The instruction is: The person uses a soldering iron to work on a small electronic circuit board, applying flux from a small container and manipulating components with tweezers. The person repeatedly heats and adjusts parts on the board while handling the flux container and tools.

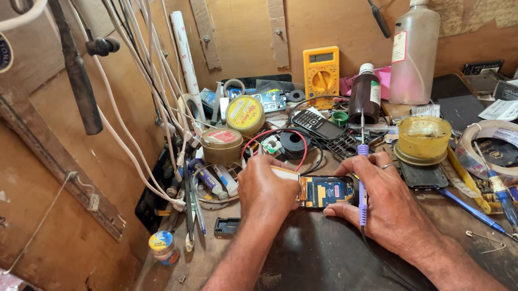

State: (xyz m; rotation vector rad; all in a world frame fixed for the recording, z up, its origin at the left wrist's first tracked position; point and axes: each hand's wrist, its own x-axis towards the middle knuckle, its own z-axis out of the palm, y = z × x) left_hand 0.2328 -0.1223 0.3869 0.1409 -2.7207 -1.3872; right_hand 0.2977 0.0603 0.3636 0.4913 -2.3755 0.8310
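An opened phone with its blue and orange circuit board (327, 191) showing lies on the dark bench between my hands. My left hand (267, 187) rests on the phone's left end and pinches a small pale piece against it. In my right hand (383, 198) I hold a purple-handled soldering iron (361, 186) like a pen. Its cord runs down past my wrist. The iron's fingers also steady the phone's right end.
A yellow multimeter (322, 74), a dark brown bottle (364, 93), a large plastic squeeze bottle (413, 51), round tins (244, 113), a black keypad phone (314, 123), a yellow-lidded jar (423, 139), a tape roll (504, 146) and screwdrivers (505, 202) crowd the bench. Cables hang along the left wall.
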